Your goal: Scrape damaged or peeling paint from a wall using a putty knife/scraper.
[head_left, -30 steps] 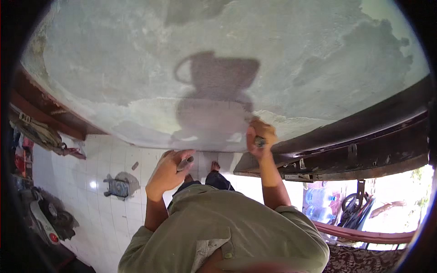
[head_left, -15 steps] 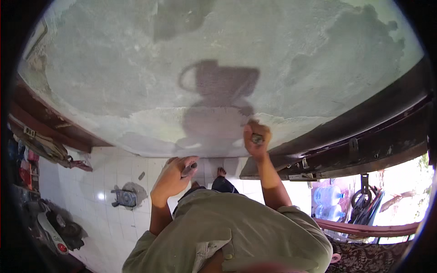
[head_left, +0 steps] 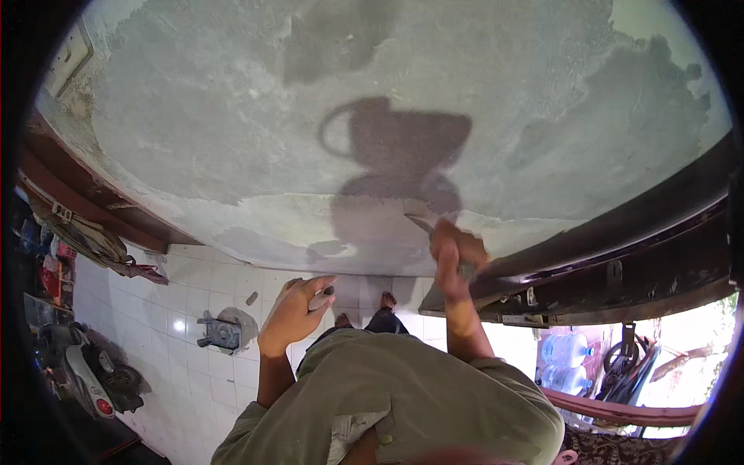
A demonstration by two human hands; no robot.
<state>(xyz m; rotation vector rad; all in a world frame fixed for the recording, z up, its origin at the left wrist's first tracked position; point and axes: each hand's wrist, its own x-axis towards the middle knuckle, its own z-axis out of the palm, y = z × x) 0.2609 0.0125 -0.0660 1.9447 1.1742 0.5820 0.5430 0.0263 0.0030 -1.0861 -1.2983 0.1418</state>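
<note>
In front of me rises a wall (head_left: 209, 116) with patchy grey plaster and a ragged, paler band along its lower part. My right hand (head_left: 459, 256) is closed round the handle of a scraper, whose thin dark blade (head_left: 419, 222) points up and left at the edge of that band. Whether the blade touches the wall I cannot tell. Lower and to the left, my left hand (head_left: 293, 311) is held away from the wall, closed on a short grey handle (head_left: 320, 299). The other end of that tool is hidden by the hand.
Dark wooden frames (head_left: 620, 256) flank the wall at right and left. On the tiled floor (head_left: 178, 298) stands a small grey stool-like object (head_left: 222, 334). A scooter (head_left: 85, 372) is at lower left; large water bottles (head_left: 564, 350) are at right.
My right hand has turned and moved slightly right and down, bringing the scraper blade into sight. The whole view has shifted a little; my left hand keeps its grip.
</note>
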